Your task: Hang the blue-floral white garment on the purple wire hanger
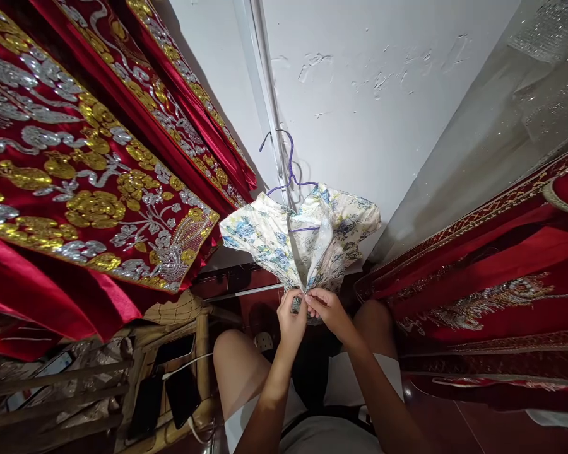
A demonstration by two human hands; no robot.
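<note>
A short-sleeved floral shirt (269, 243), cream with blue flowers, hangs on a purple hanger (291, 167). Its collar and upper front lie parted, down to where both hands meet. My left hand (292, 312) pinches the left front edge of the shirt, thumb against fingers. Close beside it, my right hand (325, 308) pinches the other front edge, its fingertips nearly touching the left ones. Any small fastener between the fingertips is too small to make out. The shirt's lower part is mostly hidden behind my hands.
Red garments with gold and silver sequins (94, 208) hang at the left. Another red beaded garment (502, 296) hangs at the right, below sheer sparkly fabric (544, 75). A bamboo stand (202, 347) at lower left holds dark phones (182, 394) and a white cable.
</note>
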